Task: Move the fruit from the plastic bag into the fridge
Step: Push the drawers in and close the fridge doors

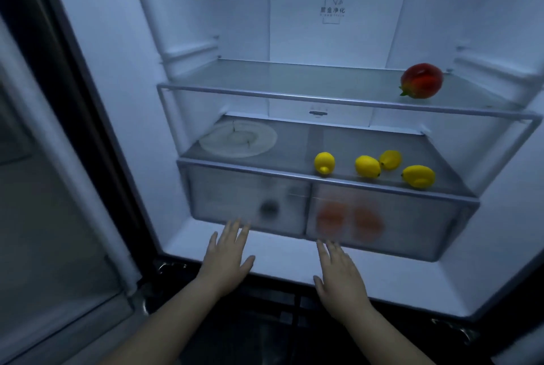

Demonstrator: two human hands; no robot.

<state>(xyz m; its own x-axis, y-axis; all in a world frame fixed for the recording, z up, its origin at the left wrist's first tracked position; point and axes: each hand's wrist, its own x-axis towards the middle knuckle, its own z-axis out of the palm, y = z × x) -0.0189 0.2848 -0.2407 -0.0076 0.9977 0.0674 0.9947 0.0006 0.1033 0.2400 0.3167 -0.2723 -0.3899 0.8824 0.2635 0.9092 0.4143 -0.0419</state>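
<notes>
Fruit lies on two levels inside the open fridge [117,76]. A red and green mango [421,80] rests at the right end of the upper glass shelf [294,96]. On the lower shelf [250,165], four lemons occupy the right half: one [324,162] near the middle at the front edge, two [367,166] [390,159] close together farther right, and a fourth [418,176] at the front right. A white plate [238,138] lies on the left half of that shelf, well apart from the lemons.

Below sit two frosted drawers side by side. Through the front of the right drawer [412,217] two blurred orange round shapes [332,217] [368,222] show. The left drawer [232,194] shows one dark smudge [269,207], too hazy to identify.

Both hands reach forward, palms down, holding nothing. The left hand [226,258] has straight, slightly spread fingers, their tips at the bottom edge of the left drawer. Blur hides whether they touch it. The right hand [341,276] has straight fingers with the thumb out, tips just below the right drawer's lower edge. The fridge door [44,188] stands open at the left.
</notes>
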